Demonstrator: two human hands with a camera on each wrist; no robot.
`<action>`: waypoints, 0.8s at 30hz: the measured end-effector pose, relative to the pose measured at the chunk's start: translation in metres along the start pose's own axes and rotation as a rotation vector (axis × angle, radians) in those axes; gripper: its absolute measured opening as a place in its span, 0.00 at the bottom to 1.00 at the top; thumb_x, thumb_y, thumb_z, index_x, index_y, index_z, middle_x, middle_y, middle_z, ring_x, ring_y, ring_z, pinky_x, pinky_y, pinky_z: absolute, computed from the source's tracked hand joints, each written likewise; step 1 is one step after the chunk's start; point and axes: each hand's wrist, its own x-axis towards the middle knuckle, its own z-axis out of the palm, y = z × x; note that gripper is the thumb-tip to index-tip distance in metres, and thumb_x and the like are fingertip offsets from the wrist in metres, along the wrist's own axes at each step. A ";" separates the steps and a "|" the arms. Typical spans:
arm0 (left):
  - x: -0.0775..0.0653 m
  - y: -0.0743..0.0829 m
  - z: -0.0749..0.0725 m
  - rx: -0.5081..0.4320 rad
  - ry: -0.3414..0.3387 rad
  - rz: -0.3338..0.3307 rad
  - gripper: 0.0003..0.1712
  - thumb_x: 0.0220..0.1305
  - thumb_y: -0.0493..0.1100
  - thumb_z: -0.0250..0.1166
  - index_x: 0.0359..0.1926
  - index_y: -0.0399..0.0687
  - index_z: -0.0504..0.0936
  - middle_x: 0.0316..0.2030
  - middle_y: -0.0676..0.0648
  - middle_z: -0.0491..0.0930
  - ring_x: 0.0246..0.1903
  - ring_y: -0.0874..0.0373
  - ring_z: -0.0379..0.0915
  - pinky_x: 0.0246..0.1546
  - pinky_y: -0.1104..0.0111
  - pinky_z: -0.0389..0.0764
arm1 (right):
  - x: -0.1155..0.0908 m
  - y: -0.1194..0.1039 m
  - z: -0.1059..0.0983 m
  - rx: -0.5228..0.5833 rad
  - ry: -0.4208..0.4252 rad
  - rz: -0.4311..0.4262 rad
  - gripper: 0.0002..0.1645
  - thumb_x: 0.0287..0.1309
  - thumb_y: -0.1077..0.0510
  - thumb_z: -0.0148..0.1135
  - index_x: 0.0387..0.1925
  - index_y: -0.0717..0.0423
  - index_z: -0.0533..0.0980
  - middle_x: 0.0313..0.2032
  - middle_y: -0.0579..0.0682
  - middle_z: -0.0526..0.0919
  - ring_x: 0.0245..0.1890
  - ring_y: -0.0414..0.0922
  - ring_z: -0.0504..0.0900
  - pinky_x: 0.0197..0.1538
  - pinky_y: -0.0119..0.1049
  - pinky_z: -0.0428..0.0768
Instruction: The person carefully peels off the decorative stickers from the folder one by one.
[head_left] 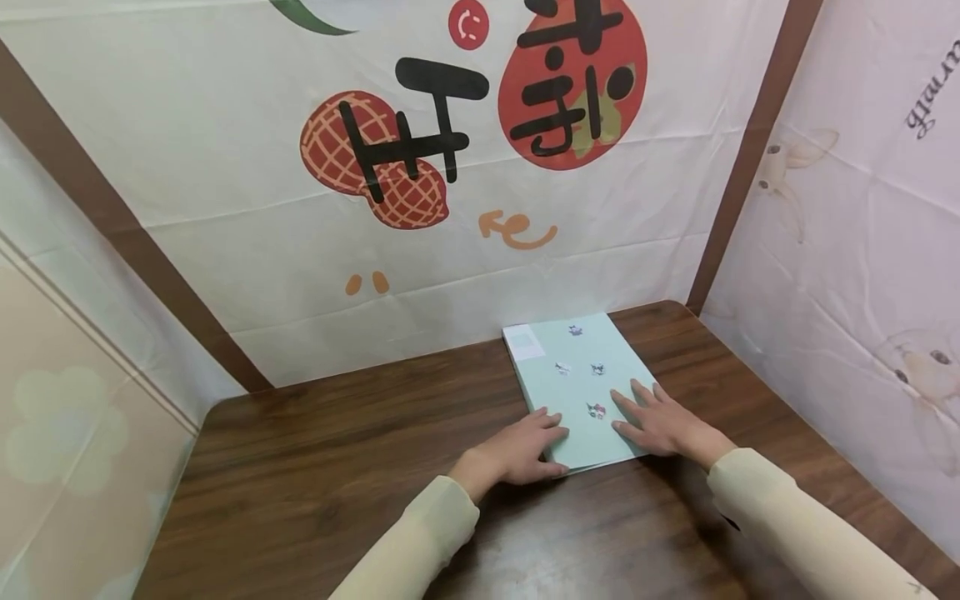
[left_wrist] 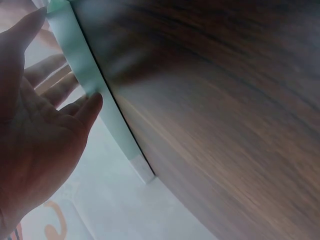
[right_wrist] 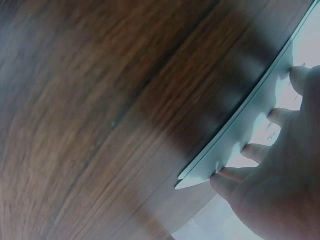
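Observation:
A mint-green folder [head_left: 577, 450] lies at the back right of the table, its cover dotted with several small character stickers. A white label wraps its far left corner onto the spine. My left hand [head_left: 521, 450] rests at the folder's near left edge, with fingers on the cover and thumb at the near corner. In the left wrist view the spine [left_wrist: 85, 65] runs beside its fingers. On the near right part of the cover, my right hand [head_left: 663, 423] lies with spread fingers touching it. The right wrist view shows the cover's edge [right_wrist: 200, 180] slightly apart from the back.
The folder sits on a dark wood-grain table [head_left: 337, 467] with rounded back corners. Directly behind stands a white printed cloth wall [head_left: 247, 167], with further cloth walls at left and right [head_left: 862, 275].

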 end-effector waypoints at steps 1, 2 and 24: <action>-0.001 -0.001 -0.001 -0.004 0.000 -0.003 0.37 0.72 0.62 0.61 0.75 0.50 0.69 0.77 0.46 0.60 0.79 0.48 0.46 0.76 0.60 0.56 | 0.001 -0.002 0.000 0.000 0.003 -0.005 0.40 0.77 0.38 0.47 0.78 0.56 0.60 0.76 0.74 0.52 0.74 0.77 0.50 0.72 0.71 0.53; -0.003 -0.002 -0.001 -0.006 0.000 -0.006 0.37 0.72 0.62 0.61 0.75 0.50 0.69 0.77 0.46 0.60 0.79 0.49 0.46 0.76 0.60 0.56 | 0.001 -0.003 0.000 0.000 0.005 -0.010 0.40 0.77 0.38 0.47 0.78 0.56 0.60 0.76 0.74 0.52 0.74 0.77 0.50 0.72 0.71 0.53; -0.029 -0.027 0.000 -0.062 0.021 -0.012 0.37 0.72 0.60 0.63 0.74 0.48 0.70 0.77 0.45 0.60 0.79 0.47 0.47 0.76 0.57 0.56 | 0.009 -0.025 0.002 -0.003 0.002 -0.086 0.39 0.77 0.39 0.48 0.78 0.54 0.60 0.77 0.71 0.52 0.73 0.78 0.50 0.71 0.71 0.55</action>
